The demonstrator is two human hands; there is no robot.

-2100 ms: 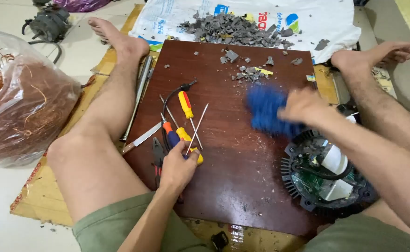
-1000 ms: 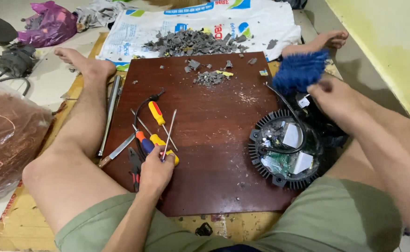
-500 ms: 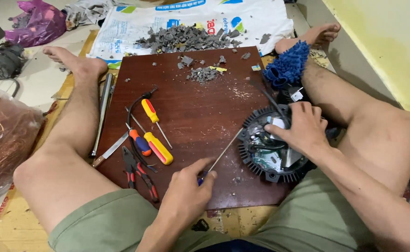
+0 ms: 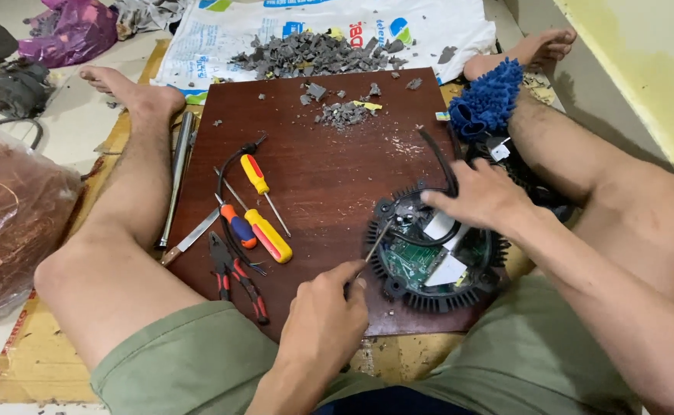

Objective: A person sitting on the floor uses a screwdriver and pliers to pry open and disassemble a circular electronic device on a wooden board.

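Item: round black finned housing, resting on the near right corner of the dark wooden board, between your knees. Contents of housing: green circuit board, white parts, a black cable looping up and away from it.

Your right hand: laid on the far rim of the housing, fingers spread and pressing down on the top, not wrapped around anything.

Your left hand: just near-left of the housing, fingers clenched on a thin metal screwdriver, shaft angled up to the housing's left rim; whether the tip touches cannot be told.

Left of the housing, on the board: two yellow-handled screwdrivers, an orange-and-blue one, red-handled pliers, a knife, a metal bar along the board edge.

Far from the housing: grey broken fragments on the board; a larger heap on a white printed sack.

Beyond the housing to the right: blue shaggy cloth against your right leg.

Well left of the housing: clear bag of copper wire. Floor: pale tile, cardboard under the board; yellowish wall at right.
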